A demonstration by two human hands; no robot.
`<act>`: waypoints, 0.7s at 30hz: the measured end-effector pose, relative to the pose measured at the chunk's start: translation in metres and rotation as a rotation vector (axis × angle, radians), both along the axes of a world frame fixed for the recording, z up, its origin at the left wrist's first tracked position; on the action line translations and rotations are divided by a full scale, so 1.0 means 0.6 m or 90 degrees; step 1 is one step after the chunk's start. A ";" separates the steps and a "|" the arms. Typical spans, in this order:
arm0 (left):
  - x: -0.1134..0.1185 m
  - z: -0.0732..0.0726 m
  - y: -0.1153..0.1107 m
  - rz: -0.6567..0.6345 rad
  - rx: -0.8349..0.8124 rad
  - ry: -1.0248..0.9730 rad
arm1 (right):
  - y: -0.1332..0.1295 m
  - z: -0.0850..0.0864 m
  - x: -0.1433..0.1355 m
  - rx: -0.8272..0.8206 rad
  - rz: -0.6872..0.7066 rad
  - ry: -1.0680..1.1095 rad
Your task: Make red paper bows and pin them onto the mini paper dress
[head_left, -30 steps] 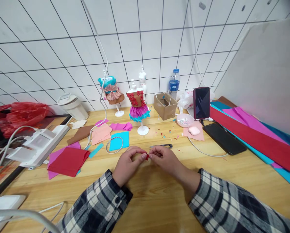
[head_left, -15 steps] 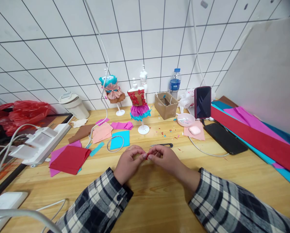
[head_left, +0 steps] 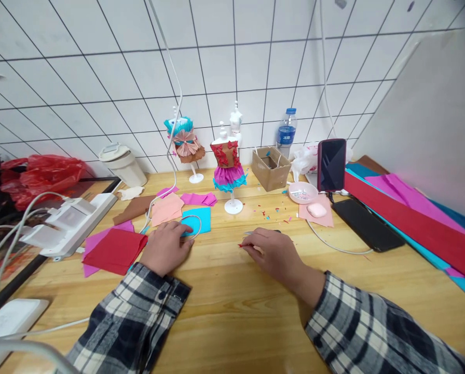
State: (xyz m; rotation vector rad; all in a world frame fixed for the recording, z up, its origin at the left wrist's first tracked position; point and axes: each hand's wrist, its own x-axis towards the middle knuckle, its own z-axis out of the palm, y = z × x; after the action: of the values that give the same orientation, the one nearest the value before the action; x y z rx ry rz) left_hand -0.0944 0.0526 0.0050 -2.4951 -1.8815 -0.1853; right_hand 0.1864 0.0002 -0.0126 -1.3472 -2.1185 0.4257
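Observation:
My right hand [head_left: 275, 254] pinches a tiny piece of red paper [head_left: 240, 245] between thumb and fingertips, just above the table. Partly behind this hand lies a small dark-handled tool [head_left: 278, 231]. Over to the left, my left hand [head_left: 167, 248] rests low with thumb and fingers apart, its fingertips at a thin silvery ring [head_left: 200, 227], a coil or hoop. The hand covers the ring's left part, and the ring overlaps a blue paper square [head_left: 205, 221]. Behind both hands stands a small dress form [head_left: 227, 156] in a brown top with red bows and a pink and blue skirt.
Red paper squares [head_left: 115, 252] and a power strip [head_left: 72, 226] lie left. At the back are another dressed form [head_left: 186, 143], a cardboard box [head_left: 271, 171] and a water bottle [head_left: 286, 130]. Right are a bead dish [head_left: 303, 193], phone [head_left: 368, 223] and long paper strips [head_left: 411, 223].
My left hand has let go of the red piece and moved left to the silvery ring. The right hand keeps its pinch on the red paper. The view has shifted slightly.

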 end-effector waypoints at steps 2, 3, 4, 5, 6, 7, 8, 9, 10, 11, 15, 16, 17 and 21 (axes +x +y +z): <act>-0.001 -0.001 0.000 0.018 -0.016 0.028 | 0.001 0.003 0.003 0.049 0.014 -0.108; 0.001 -0.001 0.000 0.019 -0.021 0.033 | 0.001 0.004 0.004 0.056 0.015 -0.149; 0.004 -0.001 0.000 0.015 -0.021 0.035 | 0.002 0.005 0.005 0.052 0.014 -0.175; 0.007 -0.001 0.000 0.012 -0.017 0.032 | 0.002 0.005 0.005 0.039 0.014 -0.181; 0.010 -0.001 0.000 0.010 -0.007 0.023 | 0.003 0.006 0.004 0.018 0.016 -0.165; 0.012 -0.002 0.000 0.013 0.007 0.008 | 0.003 0.005 0.005 -0.007 0.025 -0.131; 0.013 -0.002 0.000 0.019 0.020 -0.013 | 0.004 0.005 0.006 -0.029 0.036 -0.087; 0.014 -0.003 0.000 0.029 0.031 -0.038 | 0.005 0.004 0.007 -0.042 0.047 -0.044; 0.015 -0.003 -0.001 0.042 0.041 -0.065 | 0.006 0.003 0.009 -0.043 0.054 -0.013; 0.016 -0.003 -0.002 0.056 0.048 -0.095 | 0.008 0.002 0.012 -0.034 0.057 -0.002; 0.027 0.000 -0.012 0.097 0.066 -0.259 | 0.015 -0.001 0.018 0.009 0.065 -0.090; 0.032 0.000 -0.016 0.097 0.071 -0.300 | 0.016 -0.002 0.016 0.012 0.073 -0.114; 0.038 0.000 -0.020 0.092 0.077 -0.334 | 0.016 -0.003 0.014 0.014 0.080 -0.134; 0.066 -0.003 -0.037 0.050 0.090 -0.409 | 0.012 -0.004 0.003 0.014 0.061 -0.170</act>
State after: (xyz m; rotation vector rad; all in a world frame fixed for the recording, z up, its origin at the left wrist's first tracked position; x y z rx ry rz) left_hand -0.0547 0.0305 0.0033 -2.4360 -2.0424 -1.1930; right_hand 0.1882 0.0074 -0.0150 -1.3571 -2.4048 0.2705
